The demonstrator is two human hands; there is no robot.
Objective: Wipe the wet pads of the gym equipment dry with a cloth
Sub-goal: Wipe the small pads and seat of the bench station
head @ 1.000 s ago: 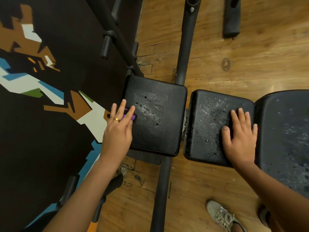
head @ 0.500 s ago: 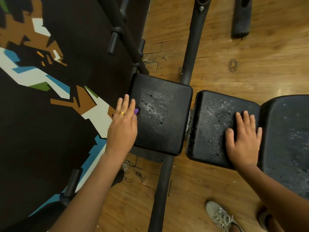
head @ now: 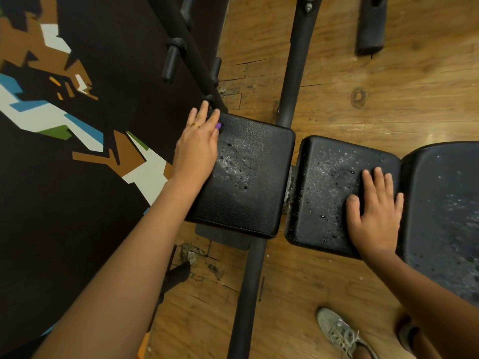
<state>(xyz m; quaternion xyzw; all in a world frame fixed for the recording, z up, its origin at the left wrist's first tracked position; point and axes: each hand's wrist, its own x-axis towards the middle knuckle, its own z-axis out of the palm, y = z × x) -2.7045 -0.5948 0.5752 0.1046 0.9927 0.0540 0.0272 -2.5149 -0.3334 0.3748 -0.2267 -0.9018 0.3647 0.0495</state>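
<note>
Two hands in view, both mine. Nearest, a grey shoe [head: 339, 330] stands on the wooden floor [head: 401, 112]. My right hand [head: 373, 216] lies flat on the middle pad [head: 324, 193], fingers straight and slightly spread, grip wide, holding nothing; droplets cover that pad left of the hand. The right pad [head: 445, 203], just beside it, is also speckled with water. My left hand [head: 197, 149] presses flat on the left edge of the left pad [head: 254, 203], fingers straight. The purple cloth [head: 219, 125] lies beneath them, only a small corner showing. A wet patch sits at this pad's centre, just beside the hand. Beyond, a black frame tube [head: 295, 60] runs away across the floor.
</note>
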